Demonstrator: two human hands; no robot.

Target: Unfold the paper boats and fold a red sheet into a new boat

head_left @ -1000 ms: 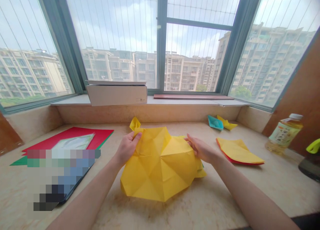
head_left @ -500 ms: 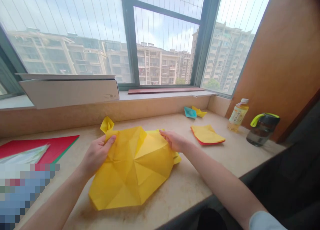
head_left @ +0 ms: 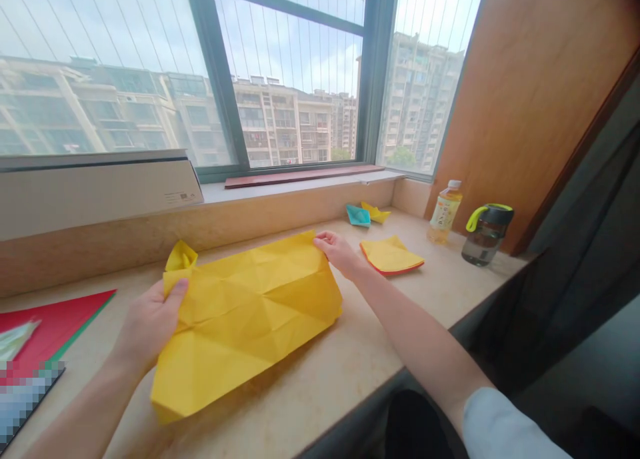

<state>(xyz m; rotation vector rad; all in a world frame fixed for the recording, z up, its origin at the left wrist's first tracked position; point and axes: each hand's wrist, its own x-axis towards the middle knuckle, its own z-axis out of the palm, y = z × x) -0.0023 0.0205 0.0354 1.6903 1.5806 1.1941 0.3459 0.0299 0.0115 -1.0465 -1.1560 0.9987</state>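
The yellow sheet, creased throughout, is located over the countertop; the fingers of the left hand and right hand grip its upper corners. Its right portion, bunched in the earlier frame, is now spread out.

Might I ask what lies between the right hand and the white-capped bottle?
The head view shows a paper stack between the right hand and that bottle.

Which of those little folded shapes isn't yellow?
The blue shape, just left of a yellow shape; the third shape, behind the held sheet, is yellow.
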